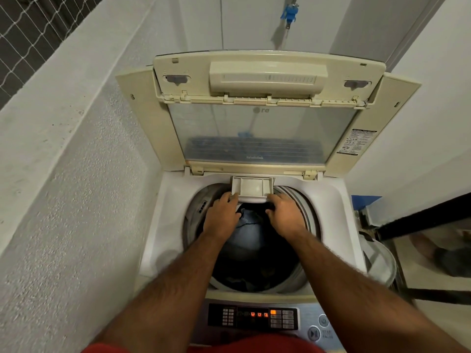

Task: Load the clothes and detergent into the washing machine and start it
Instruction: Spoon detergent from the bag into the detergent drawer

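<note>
A top-loading washing machine (163,225) stands open below me, its folding lid (254,128) raised against the back wall. Dark and blue clothes (248,233) lie inside the drum. At the drum's back rim a pale detergent drawer (252,188) is pulled out. My left hand (224,212) grips the drawer's front left corner, and my right hand (286,214) holds its front right corner. The control panel (252,318) near me shows orange lit indicators, with a round start/pause button (314,333) at its right. No detergent container is in view.
A rough grey wall (63,187) runs close along the left, with a netted opening (28,29) above it. A blue tap (290,12) hangs on the back wall. To the right are a grey bucket (382,261) and a dark rail (420,217).
</note>
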A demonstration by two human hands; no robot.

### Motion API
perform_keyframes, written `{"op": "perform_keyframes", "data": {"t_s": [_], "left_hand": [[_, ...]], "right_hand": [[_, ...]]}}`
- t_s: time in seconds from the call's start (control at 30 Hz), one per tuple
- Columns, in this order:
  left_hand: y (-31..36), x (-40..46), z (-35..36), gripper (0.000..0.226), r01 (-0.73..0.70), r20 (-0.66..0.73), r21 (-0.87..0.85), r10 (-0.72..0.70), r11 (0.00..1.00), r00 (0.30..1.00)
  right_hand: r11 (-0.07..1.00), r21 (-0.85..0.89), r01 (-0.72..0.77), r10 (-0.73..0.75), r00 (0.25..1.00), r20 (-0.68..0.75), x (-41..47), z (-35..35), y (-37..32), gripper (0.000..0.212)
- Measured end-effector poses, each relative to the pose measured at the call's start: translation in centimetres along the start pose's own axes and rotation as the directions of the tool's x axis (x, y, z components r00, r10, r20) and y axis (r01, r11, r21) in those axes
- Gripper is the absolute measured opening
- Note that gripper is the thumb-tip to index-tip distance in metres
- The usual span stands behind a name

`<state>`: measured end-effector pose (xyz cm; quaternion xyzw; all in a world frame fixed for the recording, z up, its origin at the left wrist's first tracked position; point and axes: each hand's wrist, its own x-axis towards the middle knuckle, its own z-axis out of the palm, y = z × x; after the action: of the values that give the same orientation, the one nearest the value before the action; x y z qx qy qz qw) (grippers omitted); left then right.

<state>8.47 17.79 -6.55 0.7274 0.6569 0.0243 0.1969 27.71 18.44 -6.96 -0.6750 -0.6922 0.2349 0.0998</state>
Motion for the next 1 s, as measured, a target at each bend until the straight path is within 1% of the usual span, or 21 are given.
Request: {"op": "perform_keyframes", "data": {"t_s": [0.27, 0.37, 0.5, 0.6, 0.67, 0.77, 0.87, 0.93, 1.0], "left_hand": [[0.3, -1.0, -0.7, 0.074, 0.026, 0.069, -0.007, -0.025, 1.0, 0.997], [0.3, -1.9, -1.5, 0.072, 0.017, 0.045, -0.008, -0.017, 1.0, 0.999], [-0.5, -3.4, -2.5, 0.072, -0.009, -0.022, -0.002, 0.009, 1.0, 1.0], [-1.2, -5.5, -4.1, 0.074, -0.042, -0.108, -0.003, 0.042, 0.999, 0.993], [-1.4, -7.3, -5.6, 0.071, -0.047, -0.16, -0.014, 0.044, 0.999, 0.986], [-1.6, -10.5, -8.1, 0.068, 0.002, -0.214, -0.03, -0.008, 1.0, 0.977], [-1.8, -14.1, -11.0, 0.066, 0.045, -0.27, -0.053, -0.058, 0.998, 0.961], [-2.1, -16.9, -13.0, 0.065, 0.068, -0.335, -0.065, -0.086, 0.996, 0.938], [-2.4, -19.5, -14.9, 0.065, 0.093, -0.384, -0.065, -0.111, 0.994, 0.917]], "right_hand": [[0.999, -0.028, -0.025, 0.028, 0.996, 0.09, -0.7, -0.6, 0.1, 0.061], [0.999, -0.03, -0.014, 0.016, 0.997, 0.07, -1.4, -1.1, 0.1, 0.058], [0.999, -0.016, 0.032, -0.032, 0.999, 0.033, -2.4, -1.9, -0.5, 0.055], [0.995, 0.008, 0.098, -0.098, 0.995, -0.005, -3.2, -2.7, -1.7, 0.05], [0.987, 0.044, 0.155, -0.154, 0.988, -0.024, -3.7, -3.4, -3.1, 0.044], [0.96, 0.124, 0.253, -0.25, 0.967, -0.042, -4.2, -4.2, -6.2, 0.032], [0.911, 0.207, 0.356, -0.358, 0.933, -0.029, -4.6, -5.0, -10.4, 0.018], [0.86, 0.258, 0.441, -0.452, 0.892, -0.019, -5.3, -5.7, -13.6, 0.012], [0.816, 0.32, 0.481, -0.5, 0.866, -0.026, -6.2, -6.3, -16.7, 0.014]]}}
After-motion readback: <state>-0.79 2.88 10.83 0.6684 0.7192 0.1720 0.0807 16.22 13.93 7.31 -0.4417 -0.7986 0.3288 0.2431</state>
